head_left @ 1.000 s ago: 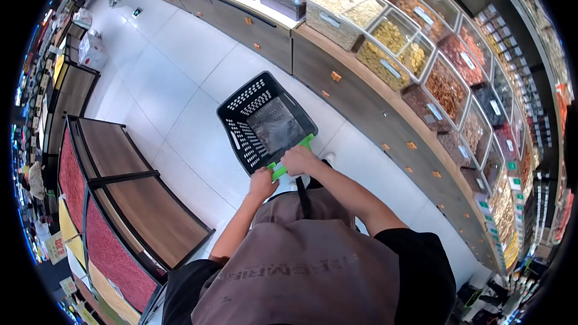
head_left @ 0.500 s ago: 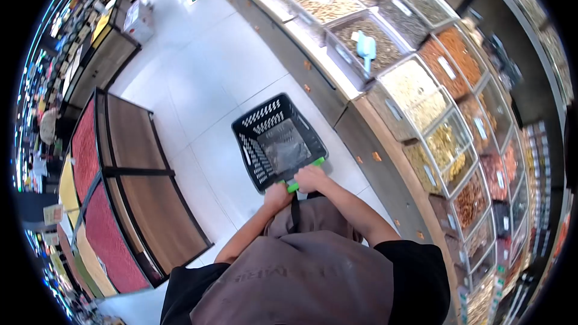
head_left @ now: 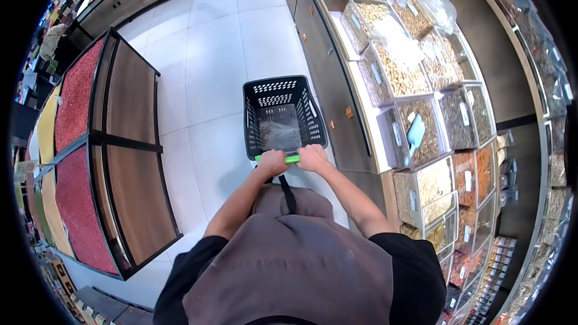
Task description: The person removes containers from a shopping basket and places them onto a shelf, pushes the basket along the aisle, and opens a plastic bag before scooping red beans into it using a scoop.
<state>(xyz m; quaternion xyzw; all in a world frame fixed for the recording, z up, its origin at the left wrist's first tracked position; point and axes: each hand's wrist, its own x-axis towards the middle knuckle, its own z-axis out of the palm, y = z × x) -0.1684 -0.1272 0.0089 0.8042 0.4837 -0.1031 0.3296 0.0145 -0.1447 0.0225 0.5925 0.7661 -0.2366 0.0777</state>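
Observation:
In the head view, a black perforated shopping basket (head_left: pixel 278 85) is in front of me, above the tiled floor. Its green handle bar (head_left: pixel 292 159) crosses the near side. My left hand (head_left: pixel 272 162) is closed around the left part of that bar. Close beside it, my right hand (head_left: pixel 312 157) grips the right part. A clear plastic bag (head_left: pixel 280 135) lies crumpled at the bottom of the basket; what it holds, if anything, I cannot make out. Below the hands hangs a black apron strap (head_left: pixel 288 195).
Along the right runs a counter of clear bins with nuts (head_left: pixel 400 75) and dried foods; a light-blue scoop (head_left: pixel 415 132) rests in one. On the left stands a wood-sided display (head_left: pixel 132 90) heaped with red grains (head_left: pixel 78 102). Tiled aisle floor (head_left: pixel 211 54) stretches ahead between them.
The view has turned to the right, so the aisle and basket now look nearly upright. More nut bins show ahead on the right. Both hands keep hold of the handle.

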